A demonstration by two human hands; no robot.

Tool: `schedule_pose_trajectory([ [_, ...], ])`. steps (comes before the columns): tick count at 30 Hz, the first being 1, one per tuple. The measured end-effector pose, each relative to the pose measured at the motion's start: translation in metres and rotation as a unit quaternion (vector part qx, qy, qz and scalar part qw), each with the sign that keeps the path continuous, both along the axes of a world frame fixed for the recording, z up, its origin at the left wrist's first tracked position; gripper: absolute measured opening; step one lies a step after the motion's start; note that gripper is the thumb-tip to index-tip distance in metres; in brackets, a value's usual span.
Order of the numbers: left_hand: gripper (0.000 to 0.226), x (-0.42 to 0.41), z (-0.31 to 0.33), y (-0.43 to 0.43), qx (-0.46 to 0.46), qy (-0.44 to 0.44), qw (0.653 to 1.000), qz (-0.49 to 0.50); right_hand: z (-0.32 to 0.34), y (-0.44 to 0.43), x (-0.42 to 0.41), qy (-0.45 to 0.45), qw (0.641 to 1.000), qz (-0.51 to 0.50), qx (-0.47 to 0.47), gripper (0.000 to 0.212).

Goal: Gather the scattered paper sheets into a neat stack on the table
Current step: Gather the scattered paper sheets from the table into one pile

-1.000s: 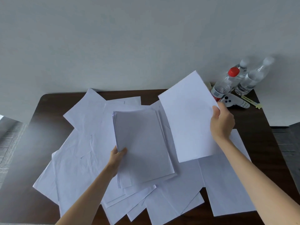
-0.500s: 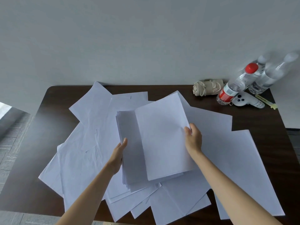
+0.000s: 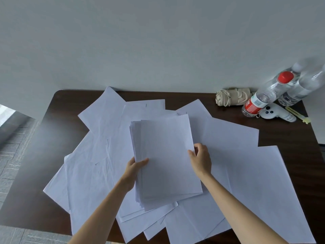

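A stack of white paper sheets (image 3: 163, 161) sits above the middle of the dark table (image 3: 52, 191), its left edges slightly fanned. My left hand (image 3: 134, 170) grips the stack's left edge, thumb on top. My right hand (image 3: 201, 158) pinches the right edge of the top sheet, which lies on the stack. Several loose white sheets (image 3: 246, 173) lie scattered under and around the stack, spreading left (image 3: 91, 164), right and toward the near edge.
At the table's far right corner stand two clear water bottles (image 3: 260, 98), one with a red cap, beside a white controller (image 3: 274, 112), a rolled beige cloth (image 3: 232, 96) and a pale yellow clip (image 3: 297, 114). A grey wall rises behind the table.
My right hand carried a single sheet from the right, lifted in the air, leftward and down onto the stack held by my left hand. The view shifted slightly.
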State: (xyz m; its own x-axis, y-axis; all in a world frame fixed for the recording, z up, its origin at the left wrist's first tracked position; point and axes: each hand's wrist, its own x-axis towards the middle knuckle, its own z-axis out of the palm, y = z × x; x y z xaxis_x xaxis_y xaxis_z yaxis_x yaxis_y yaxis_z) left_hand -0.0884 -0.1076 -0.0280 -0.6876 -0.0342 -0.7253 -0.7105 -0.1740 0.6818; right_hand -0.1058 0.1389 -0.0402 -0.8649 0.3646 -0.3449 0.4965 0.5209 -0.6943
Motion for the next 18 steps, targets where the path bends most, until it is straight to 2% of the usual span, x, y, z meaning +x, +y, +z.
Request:
schedule_pose_trajectory([
  [4, 0.030, -0.003, 0.006, 0.002, 0.052, -0.092, 0.994, -0.023, -0.001, 0.001, 0.005, 0.002, 0.999, 0.039, 0.017, 0.009],
  [6, 0.025, -0.004, 0.006, 0.004, 0.044, -0.078, 0.995, -0.041, 0.000, 0.001, 0.006, 0.006, 0.998, 0.049, 0.027, 0.010],
  [9, 0.030, -0.002, 0.005, 0.005, 0.018, -0.027, 0.999, -0.039, 0.000, 0.000, 0.008, 0.011, 0.998, 0.051, 0.029, 0.011],
  [12, 0.017, 0.002, 0.009, 0.001, 0.009, 0.003, 0.999, -0.033, 0.002, -0.003, 0.012, 0.021, 0.999, 0.020, 0.022, 0.038],
  [13, 0.015, 0.003, 0.011, -0.001, 0.016, 0.008, 0.999, -0.031, 0.006, -0.003, 0.012, 0.022, 1.000, 0.001, -0.014, 0.046],
  [15, 0.026, 0.005, 0.017, -0.012, 0.027, 0.012, 0.999, -0.030, 0.019, -0.008, 0.009, -0.016, 0.989, -0.022, -0.148, 0.049],
  [18, 0.043, 0.007, 0.026, -0.034, 0.031, 0.010, 0.999, -0.042, 0.032, -0.019, 0.006, -0.101, 0.913, 0.025, -0.394, 0.035],
])
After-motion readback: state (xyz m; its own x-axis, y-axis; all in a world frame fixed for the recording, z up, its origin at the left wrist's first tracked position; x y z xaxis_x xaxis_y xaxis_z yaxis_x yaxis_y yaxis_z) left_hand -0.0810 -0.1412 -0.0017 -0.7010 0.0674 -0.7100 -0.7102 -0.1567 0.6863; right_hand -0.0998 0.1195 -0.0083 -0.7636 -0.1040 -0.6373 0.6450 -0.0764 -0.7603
